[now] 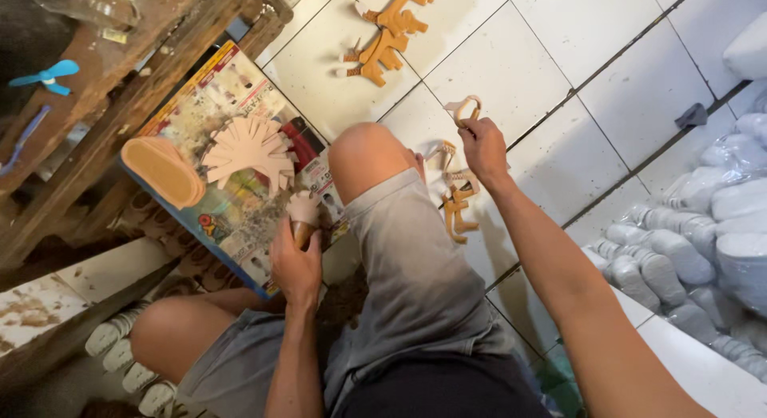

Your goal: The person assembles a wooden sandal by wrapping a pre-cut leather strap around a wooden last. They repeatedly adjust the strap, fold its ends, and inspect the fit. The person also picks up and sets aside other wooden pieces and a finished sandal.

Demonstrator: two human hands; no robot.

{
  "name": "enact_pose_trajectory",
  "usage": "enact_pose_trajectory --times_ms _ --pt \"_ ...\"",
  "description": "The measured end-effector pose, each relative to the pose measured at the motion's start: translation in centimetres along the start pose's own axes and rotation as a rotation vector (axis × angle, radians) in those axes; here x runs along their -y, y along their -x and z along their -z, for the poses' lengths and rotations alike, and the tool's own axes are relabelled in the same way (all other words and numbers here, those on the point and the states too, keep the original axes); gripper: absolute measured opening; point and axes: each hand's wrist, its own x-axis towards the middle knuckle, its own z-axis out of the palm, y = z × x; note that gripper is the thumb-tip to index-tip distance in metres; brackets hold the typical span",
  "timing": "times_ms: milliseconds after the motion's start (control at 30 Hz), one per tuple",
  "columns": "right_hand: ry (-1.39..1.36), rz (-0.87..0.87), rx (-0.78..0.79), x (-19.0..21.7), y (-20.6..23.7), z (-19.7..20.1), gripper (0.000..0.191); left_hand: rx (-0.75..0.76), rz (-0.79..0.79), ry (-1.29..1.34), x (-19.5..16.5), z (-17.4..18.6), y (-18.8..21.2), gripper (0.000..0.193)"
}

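My right hand (482,146) is stretched out over the white tiled floor and grips a tan sandal strap (466,109) by its loop. Just below that hand lie more tan straps (455,196) in a small heap beside my raised knee. My left hand (296,262) rests on the edge of a printed cardboard board (240,210) and holds a small brush-like tool (303,214) with a pale tip. On the board sits a fan of pale strap pieces (252,150) and a tan shoe sole (162,171).
More orange-tan straps (387,33) lie on the tiles at the top. Bagged white soles (711,234) are piled at the right. A worn wooden bench (120,74) stands at the upper left, with rows of soles (128,362) under my left leg.
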Motion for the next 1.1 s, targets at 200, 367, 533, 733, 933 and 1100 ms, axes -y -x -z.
enact_pose_trajectory --times_ms 200,367,533,733,933,1100 --pt "-0.029 -0.031 0.072 0.1 -2.2 -2.0 0.029 -0.026 -0.078 0.002 0.7 -1.5 -0.8 0.071" --pt "-0.112 0.025 0.188 0.2 -8.0 -8.2 0.028 0.010 0.042 -0.045 1.4 -3.0 -2.0 0.073" --pt "0.044 0.188 0.111 2.2 -19.5 -16.2 0.035 0.003 0.028 -0.044 2.4 -4.7 -4.2 0.074" --pt "0.426 0.301 -0.095 4.2 -29.0 -23.3 0.054 0.026 0.074 -0.033 3.9 -5.9 -6.8 0.079" --pt "0.122 0.103 0.173 2.8 -30.0 -24.8 0.029 0.222 0.209 -0.031 6.2 -7.2 -8.8 0.084" --pt "0.144 0.428 -0.335 1.0 -27.5 -17.2 0.010 0.254 0.175 -0.067 6.1 -6.0 -6.5 0.082"
